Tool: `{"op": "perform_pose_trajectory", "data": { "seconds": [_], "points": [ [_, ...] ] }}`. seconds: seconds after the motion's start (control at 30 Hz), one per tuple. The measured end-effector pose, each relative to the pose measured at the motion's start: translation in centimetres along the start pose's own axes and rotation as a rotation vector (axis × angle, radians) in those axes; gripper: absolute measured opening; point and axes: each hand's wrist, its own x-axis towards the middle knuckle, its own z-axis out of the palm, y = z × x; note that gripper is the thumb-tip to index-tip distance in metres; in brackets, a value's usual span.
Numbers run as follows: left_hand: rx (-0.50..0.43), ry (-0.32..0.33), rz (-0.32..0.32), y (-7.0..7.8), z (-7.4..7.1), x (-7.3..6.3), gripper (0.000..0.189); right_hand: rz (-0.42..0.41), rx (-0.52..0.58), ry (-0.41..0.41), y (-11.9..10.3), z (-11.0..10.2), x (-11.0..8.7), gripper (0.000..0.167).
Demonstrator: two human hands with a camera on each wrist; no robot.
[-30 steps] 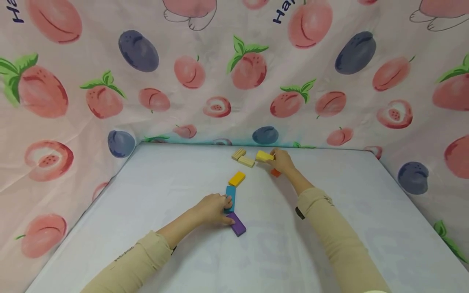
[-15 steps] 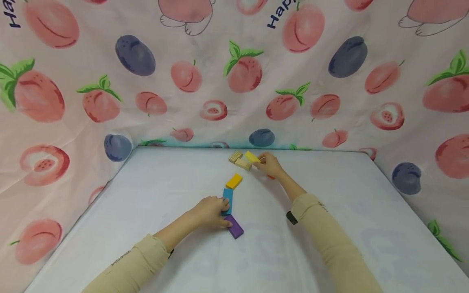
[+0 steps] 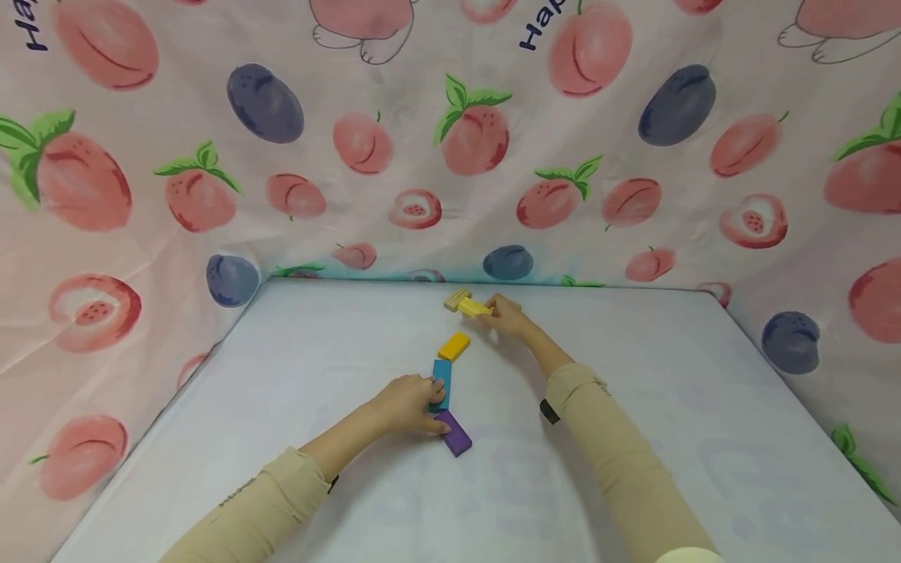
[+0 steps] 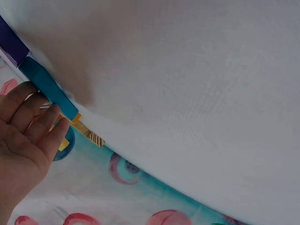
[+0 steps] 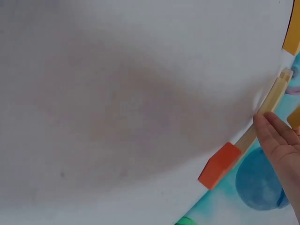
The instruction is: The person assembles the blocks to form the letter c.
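Note:
My left hand (image 3: pixel 404 403) rests at the front blocks, fingers against the blue wooden block (image 3: pixel 442 374) and thumb on the purple block (image 3: pixel 457 438). In the left wrist view the fingers touch the side of the blue block (image 4: pixel 49 86). My right hand (image 3: pixel 508 317) pinches a yellow block (image 3: pixel 474 307) at the back, over or beside plain wooden blocks. The right wrist view shows this yellow block (image 5: pixel 295 118) partly, behind the fingers. Near that hand lies an orange block (image 5: pixel 220 165), hidden in the head view.
A yellow-orange block (image 3: pixel 454 346) touches or nearly touches the far end of the blue one. Behind it lies a ridged plain wooden block (image 3: pixel 456 299). The white table (image 3: pixel 338 336) ends at a fruit-print cloth (image 3: pixel 422 156) behind.
My right hand has carried the yellow block left, from right of the plain wooden blocks to above or beside them. The orange block is now out of sight in the head view. The left hand stays put.

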Motion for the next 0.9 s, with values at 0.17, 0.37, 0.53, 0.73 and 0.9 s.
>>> {"op": "perform_pose_trajectory", "data": {
  "seconds": [0.17, 0.37, 0.53, 0.73, 0.9],
  "points": [
    [-0.006, 0.015, -0.007, 0.0, 0.1, 0.0, 0.069, 0.005, -0.011, -0.002, -0.9, -1.5, -1.3, 0.056],
    [-0.006, 0.012, 0.001, 0.1, 0.0, 0.0, 0.068, 0.054, -0.003, -0.027, -9.4, -4.9, -6.6, 0.041],
    [-0.001, 0.009, 0.007, 0.0, -0.1, 0.0, 0.065, 0.044, -0.042, 0.011, -12.9, -5.5, -8.6, 0.032],
    [0.013, 0.010, 0.022, 0.0, -0.1, 0.0, 0.064, 0.030, -0.023, 0.016, -12.1, -5.5, -7.9, 0.029],
    [0.014, 0.008, 0.025, 0.1, -0.2, 0.0, 0.063, -0.047, 0.037, -0.014, -9.6, -5.4, -6.7, 0.030]
  ]
}}
